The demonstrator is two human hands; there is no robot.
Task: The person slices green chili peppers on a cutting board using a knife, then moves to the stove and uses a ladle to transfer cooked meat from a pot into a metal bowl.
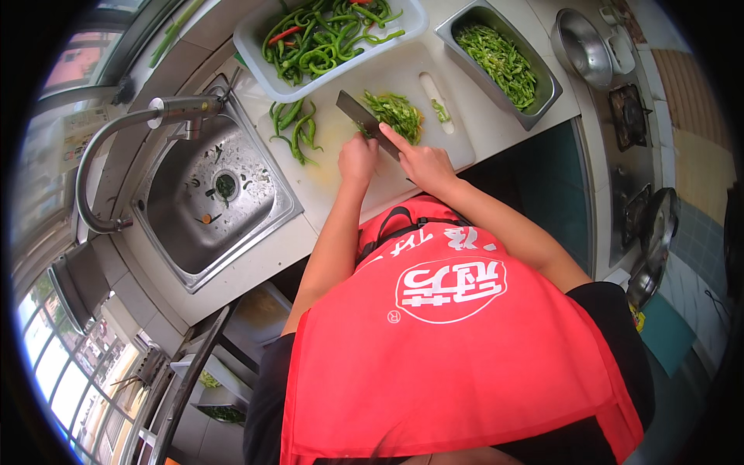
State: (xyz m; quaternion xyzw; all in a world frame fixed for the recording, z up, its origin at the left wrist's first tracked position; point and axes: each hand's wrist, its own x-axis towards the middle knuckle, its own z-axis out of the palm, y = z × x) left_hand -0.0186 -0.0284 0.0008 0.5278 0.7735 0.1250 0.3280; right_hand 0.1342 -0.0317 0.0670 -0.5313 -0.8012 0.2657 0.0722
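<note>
My right hand point(427, 165) grips a cleaver point(361, 116), its index finger laid along the blade; the handle is hidden in the palm. Just left of the blade, my left hand point(357, 157) is curled over a green pepper, of which only a small part shows by the fingertips. Both hands are above a white plastic cutting board point(447, 142). Sliced green peppers point(398, 116) lie in a heap on the board, against the blade's right side. Several whole green peppers point(297, 131) rest at the board's left end.
Behind the board stands a white plastic tub point(290, 96) of green and red peppers. A steel pan point(537, 113) at the back right holds sliced peppers. On the left is a steel sink point(200, 244) with scraps and a faucet point(180, 110). A metal bowl point(581, 49) and gas stove point(630, 163) stand right.
</note>
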